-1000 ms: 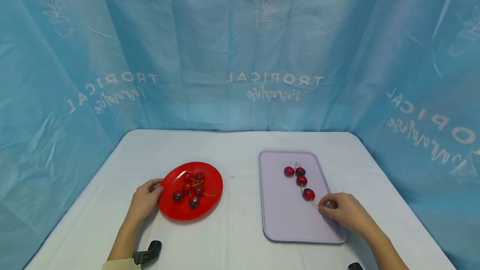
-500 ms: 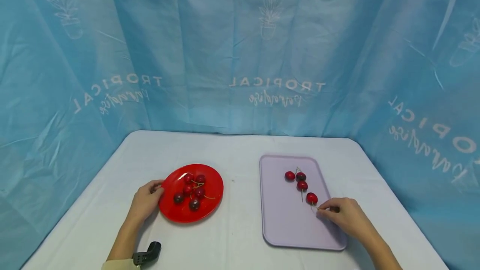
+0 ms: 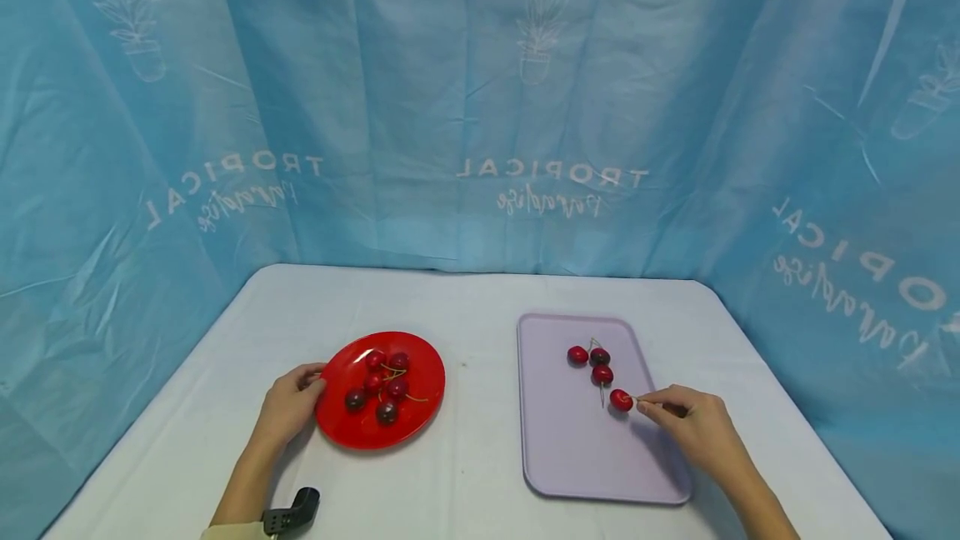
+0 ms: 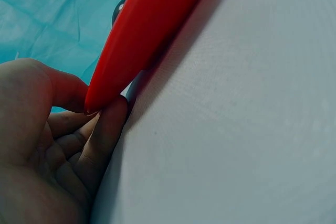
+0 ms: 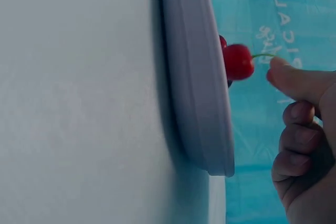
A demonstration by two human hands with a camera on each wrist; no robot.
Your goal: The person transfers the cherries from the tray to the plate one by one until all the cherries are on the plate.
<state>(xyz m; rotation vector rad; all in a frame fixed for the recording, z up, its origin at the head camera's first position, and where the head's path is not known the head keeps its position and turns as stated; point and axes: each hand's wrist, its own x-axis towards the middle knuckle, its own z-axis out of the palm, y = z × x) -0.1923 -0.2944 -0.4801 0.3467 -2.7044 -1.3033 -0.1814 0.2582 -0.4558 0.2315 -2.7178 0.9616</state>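
Note:
Between thumb and forefinger, my right hand point(image 3: 693, 423) pinches the green stem point(image 5: 264, 55) of a red cherry point(image 3: 621, 400), which is low over the lilac tray point(image 3: 577, 457). In the right wrist view the same cherry point(image 5: 239, 62) shows beside the tray's rim. Just beyond it on the tray lie three more cherries, one of them a dark cherry point(image 3: 599, 357). My left hand point(image 3: 288, 407) grips the left rim of a red plate point(image 3: 345, 427), thumb above and fingers beneath, as the left wrist view shows. Several cherries with stems are grouped on that plate.
Both plate and tray stand on a white-covered table point(image 3: 480, 473), with a stretch of cloth between them. A blue curtain point(image 3: 405, 107) with mirrored lettering hangs behind and along both sides. A black wrist strap point(image 3: 292, 512) is on the left forearm.
The right hand has taken the cherry's stem and raised it, so the stem now points sideways toward the fingers. The left hand keeps its place on the plate; the head view has shifted slightly.

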